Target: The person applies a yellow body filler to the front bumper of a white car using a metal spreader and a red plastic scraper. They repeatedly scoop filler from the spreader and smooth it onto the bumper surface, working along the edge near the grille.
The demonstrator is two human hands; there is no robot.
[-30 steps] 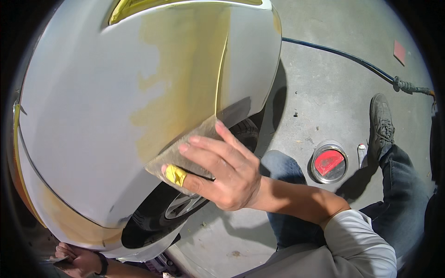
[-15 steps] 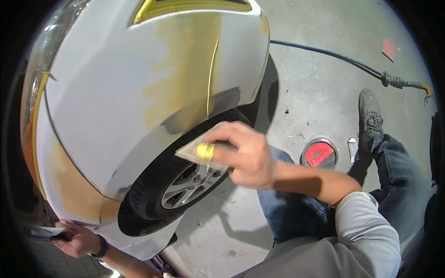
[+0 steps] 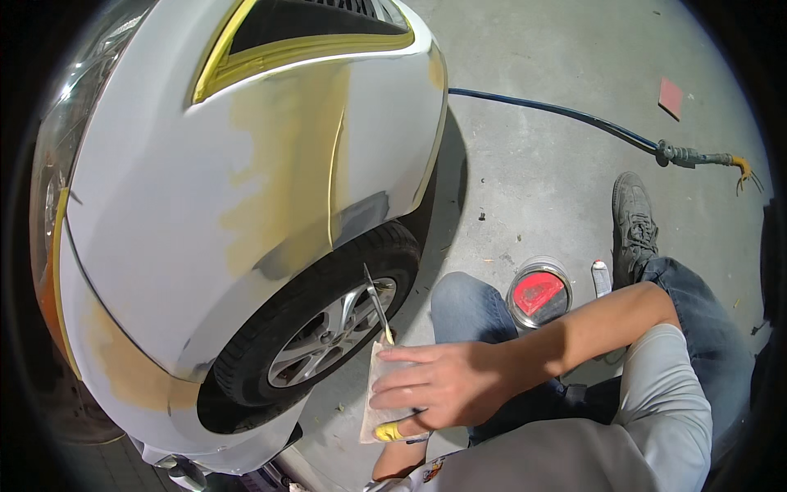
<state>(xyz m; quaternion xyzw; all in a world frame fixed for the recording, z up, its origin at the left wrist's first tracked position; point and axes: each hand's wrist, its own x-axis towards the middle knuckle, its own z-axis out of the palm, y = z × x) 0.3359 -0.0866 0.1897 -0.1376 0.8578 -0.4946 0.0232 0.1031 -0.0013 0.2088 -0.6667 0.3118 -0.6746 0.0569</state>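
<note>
My right hand [image 3: 447, 381], yellow wrap round one digit, grips a thin beige square [image 3: 369, 414] below the wheel [image 3: 328, 344]. A thin metal blade [image 3: 375, 299] with a pale handle stands up just beyond it. My left hand [image 3: 398, 457] is under my right, only its wrist region showing; whether it holds the blade I cannot tell. The white car fender [image 3: 147, 205] carries tan-yellow patches [image 3: 279, 189], a raised line and grey areas along the wheel arch.
A yellow-taped opening [image 3: 225, 66] is at the fender's top. A round tin [image 3: 539, 293] with red material and a small tube [image 3: 601, 279] sit by my legs. A blue hose [image 3: 541, 102] with a metal fitting and a pink square [image 3: 670, 98] lie on the floor [image 3: 533, 189].
My right hand and square have come down off the fender, past the wheel. My left hand and blade have moved rightward from the lower-left corner to beneath my right hand.
</note>
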